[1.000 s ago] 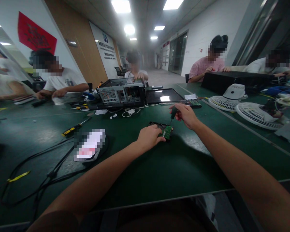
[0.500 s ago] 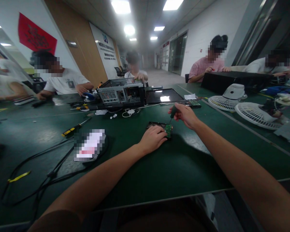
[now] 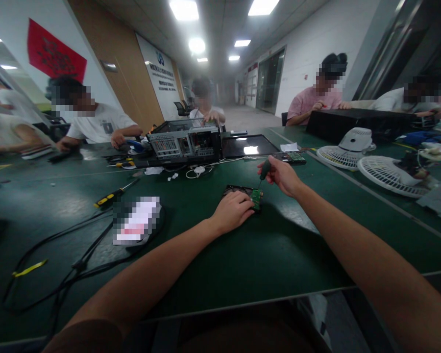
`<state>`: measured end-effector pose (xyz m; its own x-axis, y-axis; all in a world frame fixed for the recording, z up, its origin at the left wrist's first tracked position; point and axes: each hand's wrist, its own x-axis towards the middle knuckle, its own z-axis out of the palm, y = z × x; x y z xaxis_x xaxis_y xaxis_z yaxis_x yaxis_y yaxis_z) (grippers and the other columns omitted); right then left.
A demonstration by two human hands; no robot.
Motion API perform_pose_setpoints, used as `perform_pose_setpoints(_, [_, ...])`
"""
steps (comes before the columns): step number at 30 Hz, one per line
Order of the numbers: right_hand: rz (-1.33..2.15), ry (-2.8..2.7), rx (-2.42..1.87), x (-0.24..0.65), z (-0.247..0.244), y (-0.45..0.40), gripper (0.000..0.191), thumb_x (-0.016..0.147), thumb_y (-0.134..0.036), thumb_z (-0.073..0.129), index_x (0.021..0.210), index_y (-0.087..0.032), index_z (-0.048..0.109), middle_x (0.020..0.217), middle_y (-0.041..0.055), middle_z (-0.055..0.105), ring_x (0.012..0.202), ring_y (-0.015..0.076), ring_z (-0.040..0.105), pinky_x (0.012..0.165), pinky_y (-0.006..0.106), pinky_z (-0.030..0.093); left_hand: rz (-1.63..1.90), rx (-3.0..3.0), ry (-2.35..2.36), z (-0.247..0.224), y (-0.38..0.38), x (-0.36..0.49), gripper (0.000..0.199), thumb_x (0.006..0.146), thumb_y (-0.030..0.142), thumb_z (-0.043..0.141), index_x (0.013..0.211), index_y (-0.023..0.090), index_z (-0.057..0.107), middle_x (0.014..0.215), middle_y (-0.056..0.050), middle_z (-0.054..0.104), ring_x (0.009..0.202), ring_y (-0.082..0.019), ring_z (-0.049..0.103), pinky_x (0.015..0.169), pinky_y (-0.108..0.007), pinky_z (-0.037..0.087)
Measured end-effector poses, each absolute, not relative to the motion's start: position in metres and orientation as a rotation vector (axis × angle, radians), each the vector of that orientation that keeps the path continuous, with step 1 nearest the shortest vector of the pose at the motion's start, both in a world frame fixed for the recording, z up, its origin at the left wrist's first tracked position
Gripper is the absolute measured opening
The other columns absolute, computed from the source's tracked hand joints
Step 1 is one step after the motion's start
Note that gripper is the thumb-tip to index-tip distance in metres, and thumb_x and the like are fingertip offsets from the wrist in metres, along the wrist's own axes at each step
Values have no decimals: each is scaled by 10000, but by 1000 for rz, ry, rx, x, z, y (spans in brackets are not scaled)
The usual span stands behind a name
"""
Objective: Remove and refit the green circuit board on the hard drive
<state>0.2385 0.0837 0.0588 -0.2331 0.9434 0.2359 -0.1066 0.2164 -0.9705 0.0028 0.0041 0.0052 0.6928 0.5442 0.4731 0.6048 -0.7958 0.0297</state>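
Note:
A hard drive [image 3: 257,195] with a green circuit board lies on the green table in front of me. My left hand [image 3: 235,208] rests over its left part and grips it against the tabletop, hiding much of it. Above its right side, my right hand [image 3: 282,175] has its fingers closed round the dark green handle of a screwdriver [image 3: 265,169]. The thin shaft points down, with its tip at the board's upper right edge. Whether the tip sits in a screw is too small to make out.
Left lie a yellow-black screwdriver [image 3: 109,197], a blurred-out pouch-like item [image 3: 137,220] and black cables [image 3: 79,264]. Farther back stand an opened computer case [image 3: 183,142], a dark flat panel [image 3: 250,146] and another circuit-board piece [image 3: 294,158]. White fan parts [image 3: 389,174] lie right. Several people sit around the table.
My right hand and the screwdriver handle have shifted very slightly right, the tip staying at the board. My left hand and the hard drive look unmoved. A person across has moved a hand slightly.

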Motion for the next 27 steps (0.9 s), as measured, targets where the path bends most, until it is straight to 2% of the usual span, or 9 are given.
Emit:
perform_pose_setpoints(8, [1278,-1394,-830,239,59,83,448,906,-591,619,996,-173,751,924,97,780,525,119,541,474,263,378,-706,-2769,-942,6,4,4,225,1042,340,581,1137,189,718,1185,-111,688,1112,-256,625,981,-425,498])
perform_pose_setpoints(14, [1340,-1387,-800,240,58,84,510,948,-613,498,995,-176,758,936,100,777,534,130,539,493,276,394,-699,-2774,-951,7,3,3,231,1042,338,574,1154,187,707,1196,-108,687,1124,-262,624,986,-429,502])
perform_pose_setpoints(19, [1318,-1389,-835,239,58,85,515,925,-647,541,962,-181,757,924,100,776,529,128,534,485,273,382,-700,-2784,-951,6,3,3,222,1038,334,582,1157,195,708,1193,-113,688,1130,-261,624,986,-429,502])
perform_pose_setpoints(27, [1289,-1395,-830,238,58,83,456,884,-611,665,976,-175,766,924,97,778,533,114,543,470,252,374,-706,-2778,-939,8,2,4,233,1044,334,561,1138,181,709,1189,-116,684,1113,-259,622,983,-422,506])
